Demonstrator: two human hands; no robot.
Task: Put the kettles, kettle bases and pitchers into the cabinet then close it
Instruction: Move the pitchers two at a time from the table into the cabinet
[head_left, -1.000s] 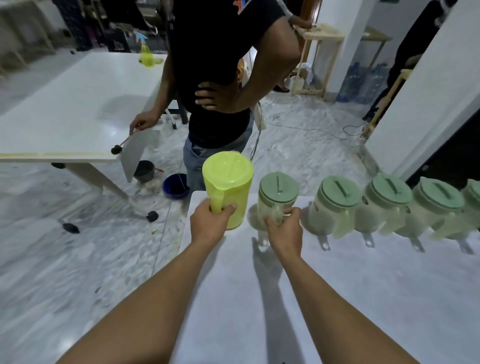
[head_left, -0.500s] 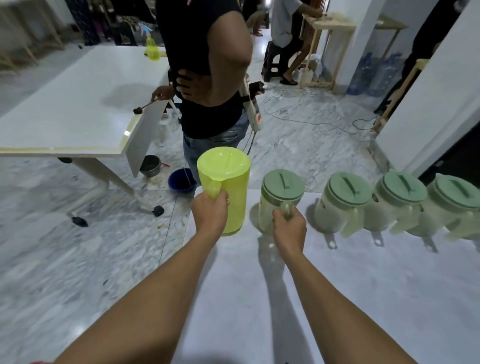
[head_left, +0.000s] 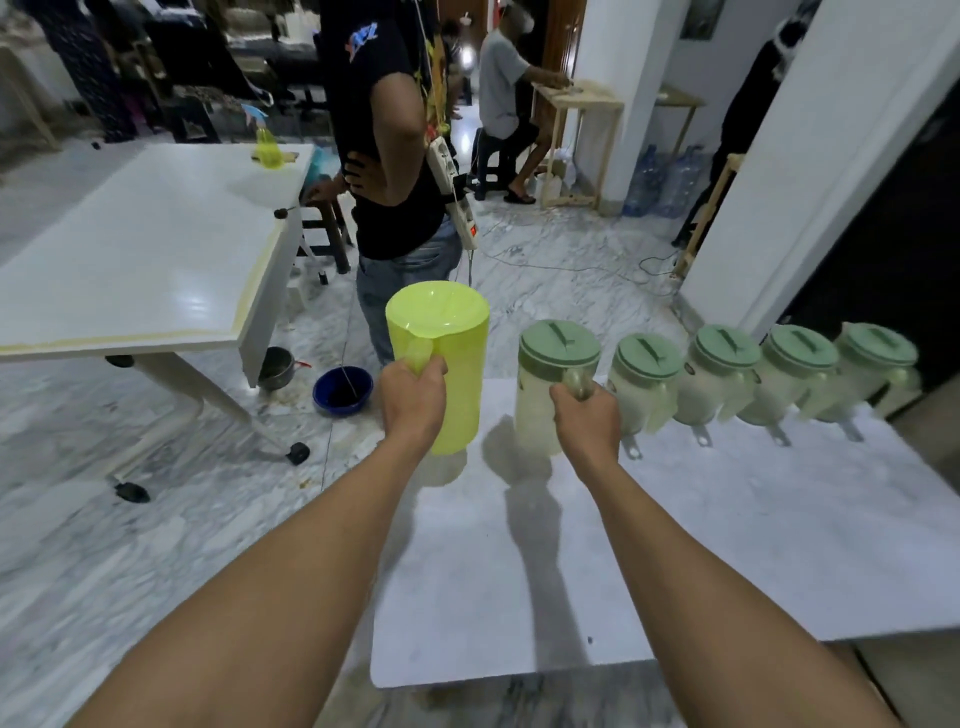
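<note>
Plastic, thin-walled and apparently empty, the yellow-green pitcher (head_left: 441, 364) at frame centre should be light and stiff, though its smooth sides would slip in a bare palm, so the moulded handle is the sound place to take it. The left hand (head_left: 413, 400) is closed around that handle, and the shadow beneath the base suggests the pitcher is lifted just clear of the white tabletop (head_left: 519, 571). It is lidless, tall and cylindrical, with a small pouring lip.

Just right of it, the lidded pitcher (head_left: 550, 384) has a translucent, cloudy body and a sage-green lid with a raised grip. The right hand (head_left: 587, 421) is wrapped around its side handle, and it too seems raised off the surface. It probably weighs a little more because of the lid, which could pop off if the pitcher is tilted.

Four more green-lidded pitchers (head_left: 727, 379) stand in a row running to the right edge, close together. The cabinet cannot be identified with certainty. A bystander in a black shirt (head_left: 384, 130) stands behind the table in the upper middle, and a blue bowl (head_left: 343, 392) sits on the marble floor.
</note>
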